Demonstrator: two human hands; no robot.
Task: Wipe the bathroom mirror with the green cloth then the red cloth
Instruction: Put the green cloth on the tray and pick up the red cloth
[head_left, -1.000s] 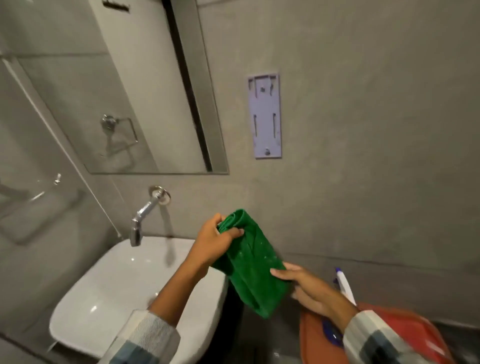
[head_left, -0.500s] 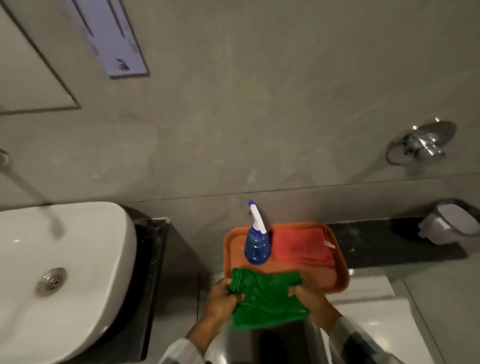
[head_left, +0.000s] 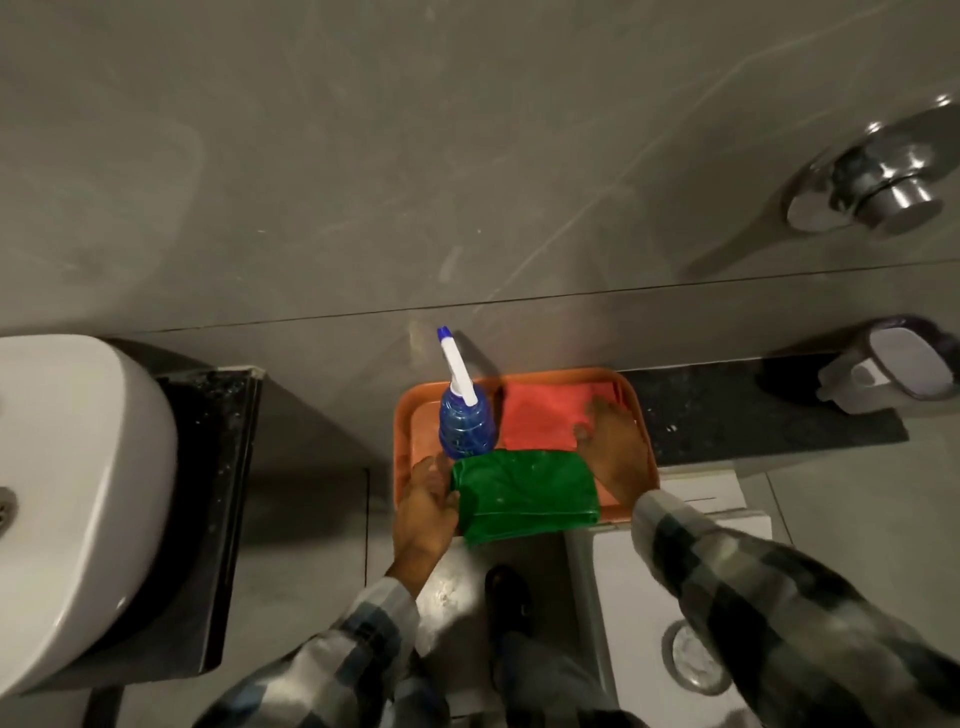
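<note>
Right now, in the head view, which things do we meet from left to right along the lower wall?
White sink → left hand → blue spray bottle → red cloth → right hand → white holder on the ledge.

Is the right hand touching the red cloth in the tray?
Touching. In the head view the right hand lies flat on the red cloth, fingertips pressed onto its right part, with no gap visible between them.

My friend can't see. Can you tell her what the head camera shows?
Left hand touches a folded green cloth on an orange plastic tray; right hand rests on a folded red cloth beside a blue spray bottle.
</note>
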